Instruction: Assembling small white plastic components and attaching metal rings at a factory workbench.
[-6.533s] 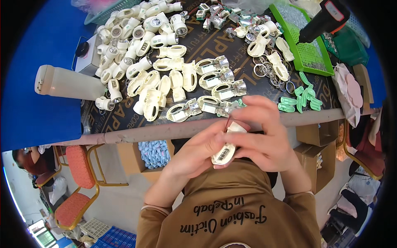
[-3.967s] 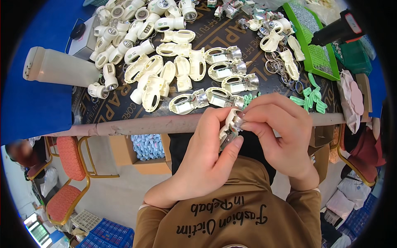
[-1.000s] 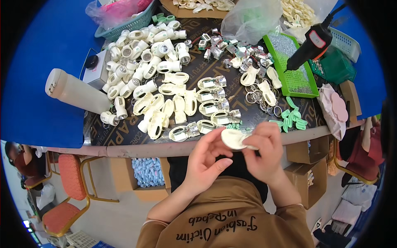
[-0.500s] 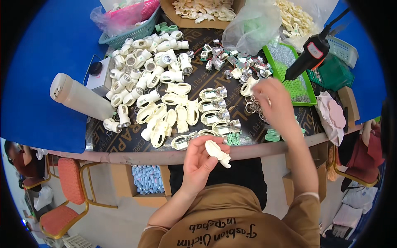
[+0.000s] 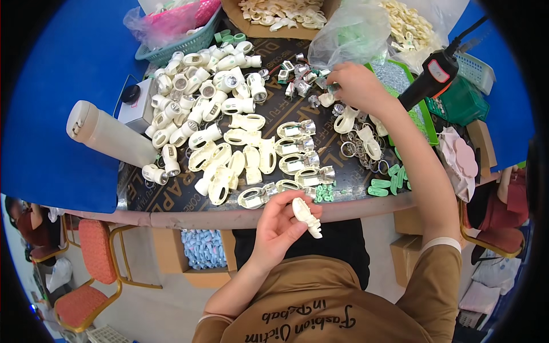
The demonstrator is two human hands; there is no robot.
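My left hand (image 5: 277,230), low in front of the table edge, grips a cream plastic flashlight half-shell (image 5: 307,217) between thumb and fingers. Farther off, my right hand (image 5: 360,86) reaches over the pile of small lamp modules (image 5: 300,80) with silver reflectors and wires. Its fingers are bent together at the pile's right side; what they hold, if anything, is hidden. Several half-shells fitted with reflectors (image 5: 297,163) lie in a column on the table, beside bare cream half-shells (image 5: 220,180). Under my right forearm lie metal rings (image 5: 350,148) and another cream shell (image 5: 370,144).
Finished white flashlights (image 5: 197,86) are heaped at left, beside a white bottle (image 5: 108,132). A black electric screwdriver (image 5: 432,77) hangs over a green tray (image 5: 430,132) of screws. Small green parts (image 5: 380,186) lie near the front edge. A cardboard box (image 5: 229,11) holds cream shells at the back.
My right hand has moved away and slightly left, from above the rings to the lamp modules. A cream shell now shows on the rings. My left hand, still gripping the half-shell, has shifted slightly right.
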